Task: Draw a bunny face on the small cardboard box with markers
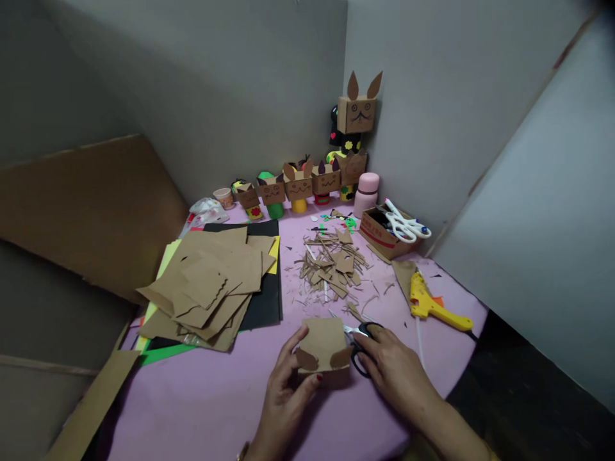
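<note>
My left hand point(287, 384) grips a small brown cardboard box point(323, 342) on the pink table point(202, 403), fingers wrapped round its left side. Two ear-shaped cardboard pieces lie against the box's front. My right hand point(391, 368) rests just right of the box, fingers curled over black-handled scissors point(360, 333) whose blades point toward the box.
A heap of cardboard scraps point(329, 262) lies beyond the box. Stacked brown, black and green sheets point(211, 285) are at left. A yellow glue gun point(432, 306) lies at right, near a box holding white scissors point(406, 225). Cardboard animal figures point(300, 186) line the back wall.
</note>
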The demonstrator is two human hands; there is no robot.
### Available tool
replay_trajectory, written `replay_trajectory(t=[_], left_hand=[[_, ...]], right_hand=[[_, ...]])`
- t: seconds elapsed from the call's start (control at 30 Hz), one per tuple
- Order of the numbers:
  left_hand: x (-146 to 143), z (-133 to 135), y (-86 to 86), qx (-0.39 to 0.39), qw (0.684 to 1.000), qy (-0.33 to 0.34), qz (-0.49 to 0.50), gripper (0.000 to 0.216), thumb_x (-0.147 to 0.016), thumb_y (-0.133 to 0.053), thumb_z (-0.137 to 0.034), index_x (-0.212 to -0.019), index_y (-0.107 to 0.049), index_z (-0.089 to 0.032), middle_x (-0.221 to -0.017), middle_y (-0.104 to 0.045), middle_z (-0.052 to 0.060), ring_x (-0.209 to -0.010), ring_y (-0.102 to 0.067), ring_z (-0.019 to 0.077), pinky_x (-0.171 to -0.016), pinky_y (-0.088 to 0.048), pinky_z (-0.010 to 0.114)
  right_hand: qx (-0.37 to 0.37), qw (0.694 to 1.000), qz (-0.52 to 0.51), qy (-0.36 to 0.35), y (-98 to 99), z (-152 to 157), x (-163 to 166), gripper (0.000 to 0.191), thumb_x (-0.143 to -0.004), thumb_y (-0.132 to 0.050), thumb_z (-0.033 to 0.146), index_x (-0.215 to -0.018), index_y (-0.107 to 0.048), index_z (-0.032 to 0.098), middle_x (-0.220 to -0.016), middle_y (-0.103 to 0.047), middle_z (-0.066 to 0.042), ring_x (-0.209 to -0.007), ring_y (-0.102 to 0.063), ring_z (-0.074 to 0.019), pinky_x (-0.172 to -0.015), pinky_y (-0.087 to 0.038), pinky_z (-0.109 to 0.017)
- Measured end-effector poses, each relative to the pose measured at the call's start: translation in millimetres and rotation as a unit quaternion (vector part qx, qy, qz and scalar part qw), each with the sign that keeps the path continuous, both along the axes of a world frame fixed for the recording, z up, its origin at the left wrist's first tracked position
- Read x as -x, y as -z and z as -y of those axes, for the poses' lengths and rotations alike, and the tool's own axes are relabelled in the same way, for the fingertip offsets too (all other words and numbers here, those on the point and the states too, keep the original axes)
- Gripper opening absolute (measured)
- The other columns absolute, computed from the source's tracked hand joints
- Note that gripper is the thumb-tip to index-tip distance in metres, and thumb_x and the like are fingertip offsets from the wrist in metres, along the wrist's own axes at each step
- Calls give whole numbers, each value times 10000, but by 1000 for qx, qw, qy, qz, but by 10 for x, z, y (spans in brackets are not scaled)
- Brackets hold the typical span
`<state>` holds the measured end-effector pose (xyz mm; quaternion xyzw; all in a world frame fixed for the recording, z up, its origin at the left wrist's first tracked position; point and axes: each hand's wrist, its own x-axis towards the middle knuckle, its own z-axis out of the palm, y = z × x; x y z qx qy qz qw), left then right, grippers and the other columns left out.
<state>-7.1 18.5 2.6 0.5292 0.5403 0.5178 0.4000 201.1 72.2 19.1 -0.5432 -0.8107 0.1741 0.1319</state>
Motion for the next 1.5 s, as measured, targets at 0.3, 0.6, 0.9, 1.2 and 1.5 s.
replay_trajectory(t=[0.3, 0.6, 0.9, 1.2, 1.5], left_hand=[[1, 8, -9, 5, 1000, -3, -14, 94, -810, -677, -297, -765, -689, -215, -1431, -492, 170, -1340, -420, 353, -1040, -403, 475], [-16, -11, 15, 17, 1000, -16, -11, 98, -776, -710, -293, -724, -682, -216, -1404, -519, 156, -1239, -521, 349, -985, -459, 478], [4, 10, 21, 30, 999, -9, -27, 113, -771, -709, -286, -693, -670, -213, -1386, -522, 157, -1236, -526, 357, -984, -464, 486], [-88, -105, 89, 69, 990, -38, 115, 1016, -571, -853, -333, -1432, -312, -319, -1479, -447, 123, -1299, -481, 342, -962, -509, 387], [-97, -256, -267, 112, 968, -120, 191, 984, -580, -794, -504, -1413, -332, -260, -1141, -691, 102, -988, -662, 335, -788, -570, 398]], right_hand=[[-46, 995, -84, 0, 29, 5, -95, 266, -930, -446, 230, -998, -701, 193, -1025, -655, -127, -952, -609, -276, -816, -512, -419], [95, 912, -396, -53, -30, 161, 142, 310, -830, -653, 462, -1076, -691, 278, -1210, -533, -87, -1171, -521, -254, -951, -460, -351], [108, 897, -428, -26, 69, 176, 198, 156, -861, -623, 360, -876, -733, 250, -1124, -563, -73, -1099, -555, -232, -934, -459, -346], [35, 923, -383, 22, 55, 58, -85, 417, -862, -599, 394, -1251, -566, 249, -1172, -575, -93, -968, -591, -224, -723, -517, -299], [23, 999, -17, 20, -2, -71, -112, 494, -805, -604, 154, -1293, -536, 174, -1151, -625, -122, -1076, -556, -316, -873, -495, -437]])
